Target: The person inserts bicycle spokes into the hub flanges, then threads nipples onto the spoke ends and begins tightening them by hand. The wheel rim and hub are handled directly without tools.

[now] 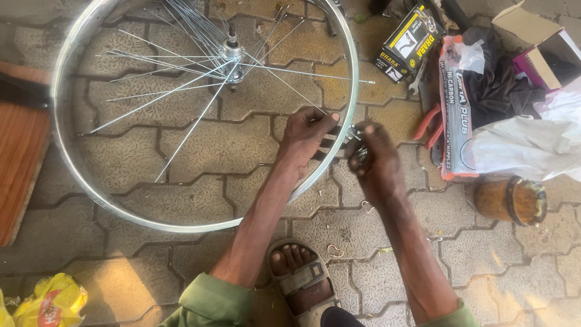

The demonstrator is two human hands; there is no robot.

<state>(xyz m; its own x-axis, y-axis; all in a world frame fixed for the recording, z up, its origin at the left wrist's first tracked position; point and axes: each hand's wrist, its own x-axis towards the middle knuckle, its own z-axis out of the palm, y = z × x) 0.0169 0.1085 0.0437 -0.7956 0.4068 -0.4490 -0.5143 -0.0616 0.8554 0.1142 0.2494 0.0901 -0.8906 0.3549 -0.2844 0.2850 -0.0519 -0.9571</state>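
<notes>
Steel spokes (181,79) are seen fanning loosely from the hub (232,49) of a bare bicycle rim (72,163), which is laid flat on the paved floor (484,254) and taken as the landmark for all that follows. At the rim's near-right edge, the left hand (305,136) is placed inside the hoop with its fingers curled over the metal band, clenched on the rim itself. Just outside that same stretch of rim, the right hand (372,158) is closed around a small metal piece (356,130); whether this is a spoke end, a nipple or a tool cannot be told. The two grips are set nearly touching, with only the rim wall between them.

One spoke (302,72) is seen running from the hub rightward across the hoop and out past the rim, its long axis pointing away from both hands and its free end lying beyond the right grip, farther from the camera. Of the two hands, the right is judged nearer to that free end.

Outside the rim to the right, a yellow-and-black carton (404,43), a printed packet (458,121), red-handled pliers (426,124) and an amber jar (511,200) are scattered. Below the rim, a sandalled foot (299,281) is planted.
</notes>
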